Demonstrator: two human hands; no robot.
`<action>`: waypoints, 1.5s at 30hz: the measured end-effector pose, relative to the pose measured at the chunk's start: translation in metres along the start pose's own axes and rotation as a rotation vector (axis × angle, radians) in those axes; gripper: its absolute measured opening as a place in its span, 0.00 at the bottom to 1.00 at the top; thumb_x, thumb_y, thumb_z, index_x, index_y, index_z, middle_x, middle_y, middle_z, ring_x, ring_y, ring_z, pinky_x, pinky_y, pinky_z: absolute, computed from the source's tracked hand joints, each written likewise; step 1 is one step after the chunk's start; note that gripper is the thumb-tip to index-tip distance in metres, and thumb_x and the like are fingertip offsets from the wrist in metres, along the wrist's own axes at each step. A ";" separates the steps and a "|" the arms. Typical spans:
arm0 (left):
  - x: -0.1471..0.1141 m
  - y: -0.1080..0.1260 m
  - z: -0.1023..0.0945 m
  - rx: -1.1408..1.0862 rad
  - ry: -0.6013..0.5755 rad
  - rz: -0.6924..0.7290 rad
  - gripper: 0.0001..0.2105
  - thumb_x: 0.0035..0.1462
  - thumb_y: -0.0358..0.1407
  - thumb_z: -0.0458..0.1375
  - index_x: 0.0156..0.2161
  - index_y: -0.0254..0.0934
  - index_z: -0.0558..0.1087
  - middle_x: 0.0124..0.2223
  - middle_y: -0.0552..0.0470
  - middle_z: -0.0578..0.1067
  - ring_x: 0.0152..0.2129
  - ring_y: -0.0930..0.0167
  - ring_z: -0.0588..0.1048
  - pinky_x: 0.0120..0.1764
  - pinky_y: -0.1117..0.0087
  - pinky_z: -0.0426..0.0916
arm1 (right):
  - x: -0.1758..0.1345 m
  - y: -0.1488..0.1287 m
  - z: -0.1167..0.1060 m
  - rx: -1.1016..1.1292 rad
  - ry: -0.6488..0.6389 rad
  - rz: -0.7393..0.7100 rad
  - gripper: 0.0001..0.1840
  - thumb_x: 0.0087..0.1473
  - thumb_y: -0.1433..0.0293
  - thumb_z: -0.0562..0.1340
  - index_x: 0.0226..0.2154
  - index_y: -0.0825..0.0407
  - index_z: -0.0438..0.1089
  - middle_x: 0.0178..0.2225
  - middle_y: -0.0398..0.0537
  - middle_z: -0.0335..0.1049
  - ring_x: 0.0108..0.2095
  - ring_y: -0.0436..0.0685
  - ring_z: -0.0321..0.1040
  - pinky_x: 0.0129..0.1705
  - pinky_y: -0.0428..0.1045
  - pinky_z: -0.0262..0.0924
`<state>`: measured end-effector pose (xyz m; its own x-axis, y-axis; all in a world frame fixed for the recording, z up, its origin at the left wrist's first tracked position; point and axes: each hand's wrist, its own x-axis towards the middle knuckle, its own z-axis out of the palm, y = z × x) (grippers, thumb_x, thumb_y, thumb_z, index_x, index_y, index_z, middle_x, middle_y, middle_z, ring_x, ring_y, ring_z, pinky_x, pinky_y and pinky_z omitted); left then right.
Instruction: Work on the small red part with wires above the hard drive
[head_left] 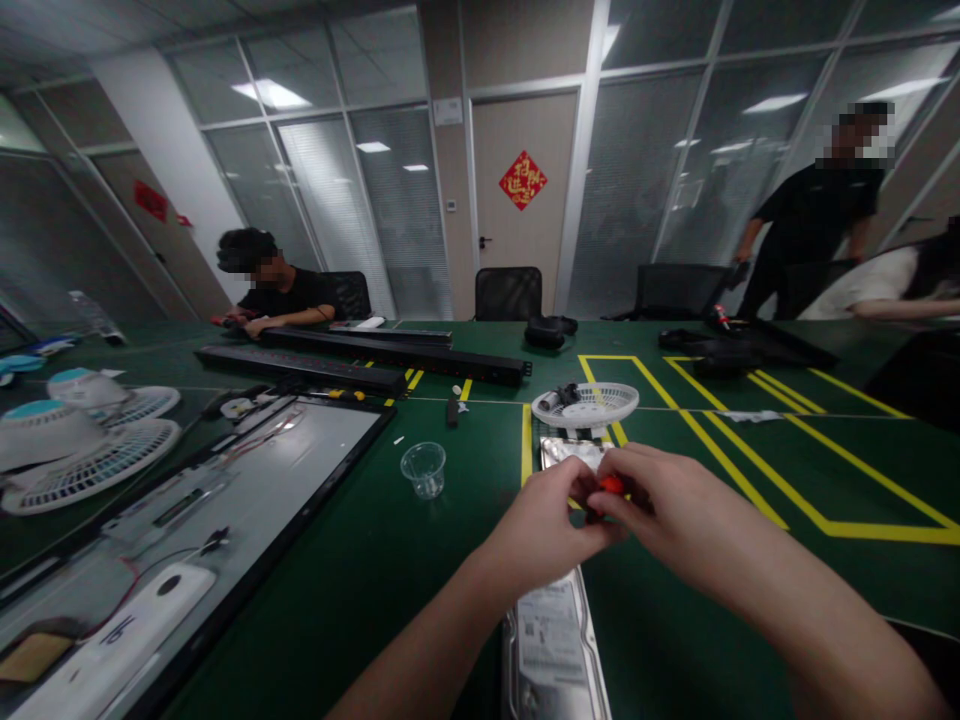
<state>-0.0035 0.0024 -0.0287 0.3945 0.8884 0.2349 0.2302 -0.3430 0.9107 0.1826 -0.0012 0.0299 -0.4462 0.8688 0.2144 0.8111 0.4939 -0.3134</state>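
Note:
Both hands meet above a silver hard drive [553,640] that lies lengthwise on the green table, its printed label facing up. My right hand [652,490] is closed round a small red and black object [612,485]; fingers cover most of it, so its kind is unclear. Against it, my left hand [546,515] has its thumb and fingers pinched together; what they grip is hidden. Just beyond the hands lies a second shiny metal hard drive [574,452], partly covered by the fingers. A clear plastic cup [424,470] stands to the left.
A white fan grille [622,405] holding dark parts lies beyond the hands. At left are a large opened flat panel [285,460] and white fan parts [97,460]. Long black bars [390,355] lie farther back. Other people [285,290] are around the green table [420,600].

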 end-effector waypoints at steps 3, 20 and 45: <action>0.000 -0.001 0.000 -0.013 -0.016 -0.027 0.09 0.57 0.32 0.69 0.43 0.35 0.78 0.43 0.47 0.84 0.40 0.64 0.81 0.42 0.67 0.71 | -0.002 -0.003 -0.002 -0.005 0.001 0.046 0.06 0.65 0.66 0.69 0.35 0.48 0.78 0.34 0.50 0.79 0.34 0.61 0.76 0.34 0.53 0.64; 0.000 -0.002 -0.001 -0.019 -0.031 -0.016 0.09 0.58 0.31 0.68 0.43 0.35 0.77 0.44 0.46 0.84 0.40 0.64 0.80 0.42 0.66 0.71 | -0.004 -0.006 -0.003 -0.007 0.022 0.039 0.04 0.64 0.66 0.70 0.36 0.48 0.78 0.35 0.50 0.79 0.36 0.61 0.76 0.35 0.53 0.64; 0.000 -0.002 -0.001 -0.001 -0.021 0.008 0.13 0.56 0.33 0.70 0.46 0.35 0.78 0.47 0.44 0.84 0.43 0.62 0.81 0.44 0.65 0.72 | -0.001 -0.004 -0.002 -0.011 0.008 0.008 0.04 0.64 0.71 0.67 0.36 0.48 0.78 0.36 0.51 0.80 0.36 0.61 0.77 0.37 0.53 0.67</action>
<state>-0.0052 0.0033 -0.0306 0.4146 0.8791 0.2353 0.2256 -0.3498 0.9093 0.1803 -0.0045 0.0332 -0.4368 0.8725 0.2193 0.8186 0.4865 -0.3052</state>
